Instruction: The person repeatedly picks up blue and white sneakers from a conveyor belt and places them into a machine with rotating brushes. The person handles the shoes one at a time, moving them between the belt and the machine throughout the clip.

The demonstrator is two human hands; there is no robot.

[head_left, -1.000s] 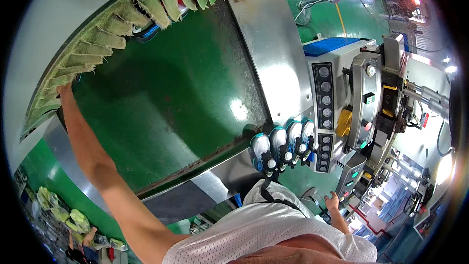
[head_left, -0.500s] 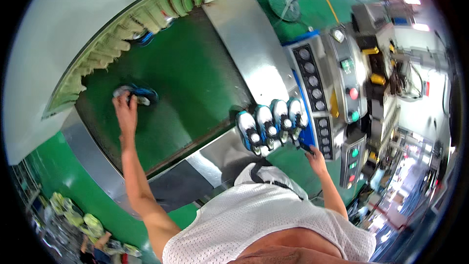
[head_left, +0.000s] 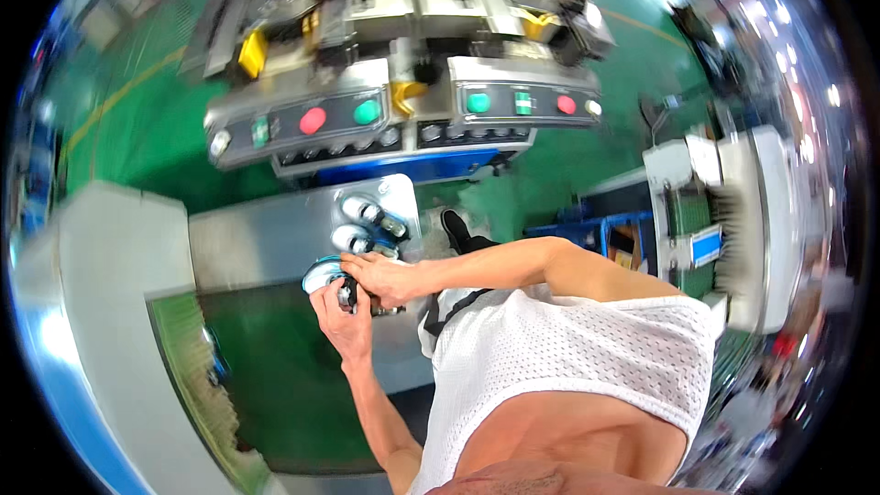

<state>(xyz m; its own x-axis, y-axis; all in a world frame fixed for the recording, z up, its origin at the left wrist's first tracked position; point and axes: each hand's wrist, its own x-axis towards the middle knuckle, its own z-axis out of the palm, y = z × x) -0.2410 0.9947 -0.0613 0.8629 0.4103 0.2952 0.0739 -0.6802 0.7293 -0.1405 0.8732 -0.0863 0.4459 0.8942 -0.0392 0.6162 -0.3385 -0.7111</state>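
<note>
Both my hands meet over a white, black and blue sports shoe (head_left: 318, 276) at the edge of the steel ledge. My left hand (head_left: 343, 323) is closed on it from the near side, fingers at its dark opening. My right hand (head_left: 383, 280) comes across from the right and is closed over the same spot, hiding much of the shoe. Just beyond, another shoe (head_left: 352, 239) and a farther shoe (head_left: 368, 211) stand side by side, white toes pointing left. Whether a further shoe lies under my hands I cannot tell.
A green conveyor belt (head_left: 284, 357) runs left under a fringed curtain (head_left: 197, 385), where a shoe (head_left: 215, 355) partly shows. The steel ledge (head_left: 257, 238) borders it. Ahead stands a machine with button panels (head_left: 312, 119). At right are a blue rack (head_left: 628, 229) and another curtained machine (head_left: 761, 229).
My view has swung right toward the button machine. My left hand has left the shoe on the belt and come to the ledge shoes. My right hand has joined it there.
</note>
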